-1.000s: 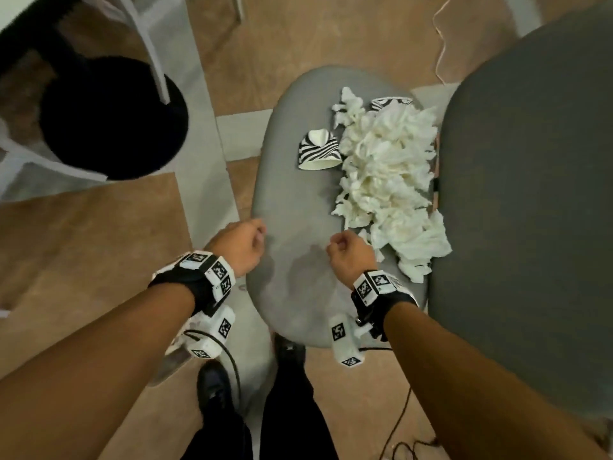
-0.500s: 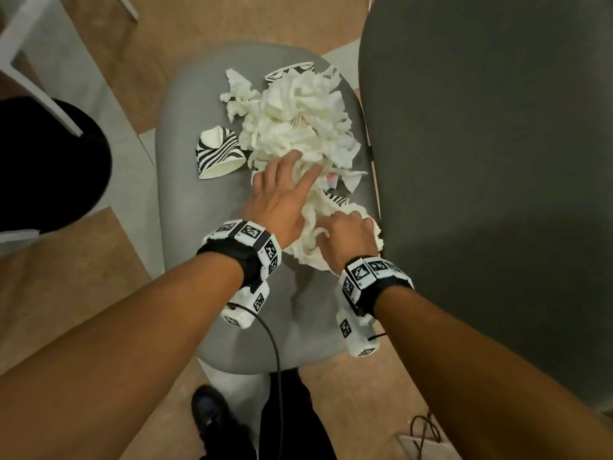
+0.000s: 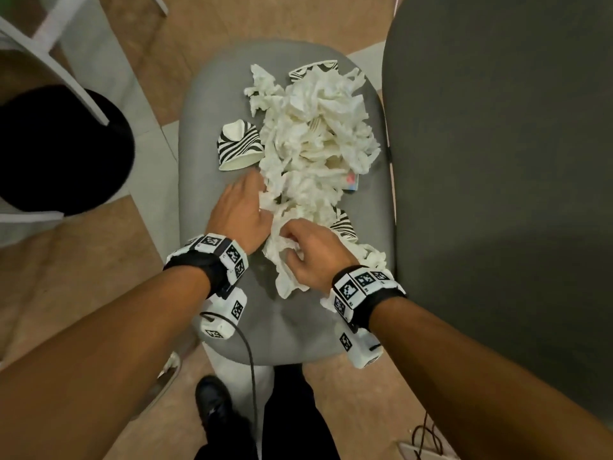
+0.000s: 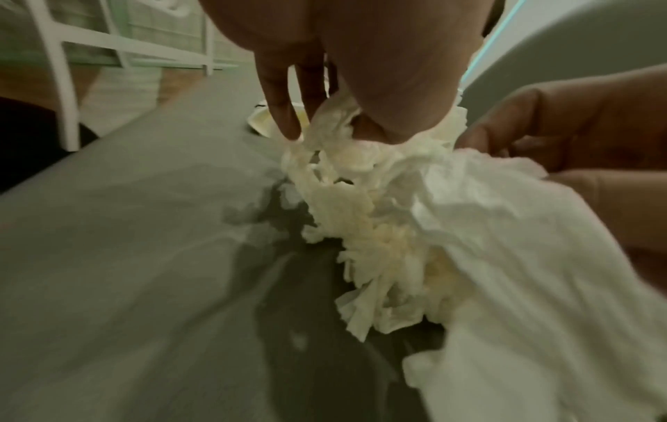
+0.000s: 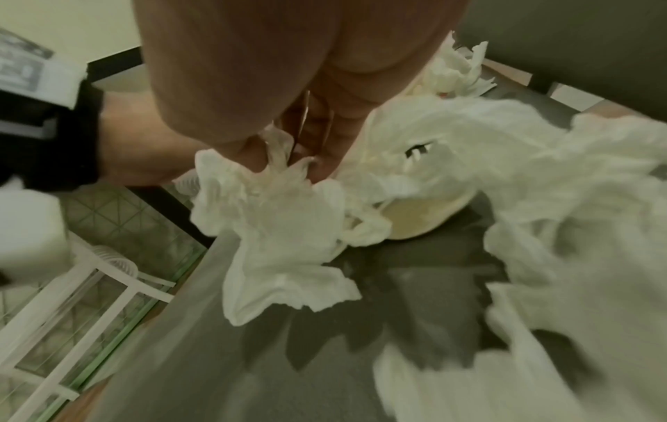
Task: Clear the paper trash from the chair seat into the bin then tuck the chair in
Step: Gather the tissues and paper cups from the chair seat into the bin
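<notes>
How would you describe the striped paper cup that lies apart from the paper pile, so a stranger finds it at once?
Look at the grey chair seat with its white heap of crumpled tissues. Just left of the heap lies a crushed paper cup with zebra stripes. Unlike the other striped cups, no tissue covers it.

The left hand (image 3: pixel 239 212) moves off the top of the tissue pile (image 3: pixel 311 141) to its near left edge. The right hand (image 3: pixel 310 252) now pinches a tissue (image 3: pixel 282 260) at the near end.
</notes>
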`<move>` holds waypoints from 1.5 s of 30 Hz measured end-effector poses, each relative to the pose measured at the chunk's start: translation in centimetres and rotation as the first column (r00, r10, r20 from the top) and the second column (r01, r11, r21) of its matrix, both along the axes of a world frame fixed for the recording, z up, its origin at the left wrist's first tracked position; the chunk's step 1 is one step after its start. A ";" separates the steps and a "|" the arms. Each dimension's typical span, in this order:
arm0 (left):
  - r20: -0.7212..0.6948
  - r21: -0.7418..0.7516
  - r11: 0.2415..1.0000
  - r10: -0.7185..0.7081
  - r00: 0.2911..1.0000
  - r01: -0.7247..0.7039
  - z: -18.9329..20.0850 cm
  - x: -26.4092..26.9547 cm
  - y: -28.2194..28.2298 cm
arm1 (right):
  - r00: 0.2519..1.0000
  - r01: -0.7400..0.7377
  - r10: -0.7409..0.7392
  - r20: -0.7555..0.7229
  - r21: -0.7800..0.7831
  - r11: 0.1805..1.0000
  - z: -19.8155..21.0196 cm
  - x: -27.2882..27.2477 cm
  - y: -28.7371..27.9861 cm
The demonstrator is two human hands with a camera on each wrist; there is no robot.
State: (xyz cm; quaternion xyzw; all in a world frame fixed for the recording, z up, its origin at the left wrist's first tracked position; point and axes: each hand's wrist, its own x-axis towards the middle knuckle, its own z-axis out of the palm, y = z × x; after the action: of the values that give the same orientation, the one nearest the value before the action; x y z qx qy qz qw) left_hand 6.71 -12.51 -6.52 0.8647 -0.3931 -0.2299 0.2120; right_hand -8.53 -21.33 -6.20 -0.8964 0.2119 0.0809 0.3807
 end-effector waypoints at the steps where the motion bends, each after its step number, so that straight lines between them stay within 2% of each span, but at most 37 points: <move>1: -0.031 0.015 0.999 0.032 0.999 -0.031 -0.1 0.2 0.8 | 1.000 0.010 -0.010 0.004 0.004 1.000 0.1 0.3 0.2; 3: -0.036 0.125 0.989 0.079 0.996 -0.074 -0.4 0.9 2.2 | 1.000 0.004 -0.004 -0.011 -0.015 1.000 0.4 0.8 0.6; 5: -0.025 0.221 0.970 0.109 0.994 -0.101 -1.0 1.7 3.6 | 0.998 -0.043 0.038 -0.056 -0.104 0.994 0.4 1.1 1.0; 9: -0.065 0.309 0.932 0.216 0.974 -0.187 -1.5 2.2 5.9 | 0.963 -0.159 0.081 -0.259 -0.298 0.941 0.0 1.4 1.3; 13: -0.093 0.325 0.938 0.161 0.983 -0.123 -1.6 2.1 7.0 | 0.853 -0.401 0.245 -0.461 -0.276 0.873 -1.3 1.6 1.8; 16: -0.134 0.324 0.940 0.159 0.978 -0.108 -1.8 2.0 8.0 | 0.815 -0.478 0.297 -0.498 -0.285 0.831 -1.7 2.2 2.8; 20: -0.215 0.311 0.947 0.152 0.965 -0.080 -1.0 2.0 10.3 | 0.831 -0.490 0.336 -0.443 -0.297 0.819 -0.5 3.7 4.8; 23: -0.256 0.298 0.951 0.158 0.954 -0.077 -0.6 2.2 11.5 | 0.873 -0.449 0.360 -0.330 -0.255 0.856 0.7 5.2 6.5; 26: -0.340 0.256 0.960 0.200 0.919 -0.115 0.0 2.2 12.1 | 0.952 -0.295 0.280 -0.126 -0.128 0.947 1.8 6.8 8.0; 28: -0.488 0.182 0.973 0.216 0.846 -0.143 0.9 2.2 12.8 | 0.976 -0.217 0.215 -0.027 -0.069 0.974 2.2 7.8 9.1; 31: -0.589 0.150 0.989 0.098 0.802 -0.011 2.3 1.6 14.2 | 0.995 -0.086 0.085 0.043 0.023 0.996 2.5 9.2 11.3; 34: -0.622 0.113 0.993 0.099 0.777 -0.036 2.1 1.2 15.8 | 1.000 0.012 -0.016 0.025 0.142 0.990 2.7 9.8 13.3; 38: -0.730 0.147 0.938 0.316 0.606 -0.313 1.4 1.1 18.7 | 0.998 0.041 -0.032 -0.045 0.209 0.977 2.6 9.6 14.1; 39: -0.726 0.157 0.924 0.346 0.594 -0.348 1.2 1.2 19.1 | 0.998 0.040 -0.027 -0.063 0.209 0.977 2.4 9.5 14.2; 42: -0.686 0.184 0.885 0.427 0.589 -0.427 0.8 1.4 19.7 | 0.984 -0.035 0.043 -0.170 0.050 0.998 1.3 9.0 13.8; 45: -0.620 0.212 0.852 0.496 0.608 -0.479 0.3 1.7 20.0 | 0.926 -0.216 0.151 -0.346 -0.155 0.964 0.4 7.7 13.3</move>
State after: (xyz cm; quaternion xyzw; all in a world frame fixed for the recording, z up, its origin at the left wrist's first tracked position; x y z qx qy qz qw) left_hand 8.45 7.45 -6.24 0.8044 -0.0404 -0.4553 0.3795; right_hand -0.85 -8.06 -5.83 -0.9183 0.1943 0.2449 0.2429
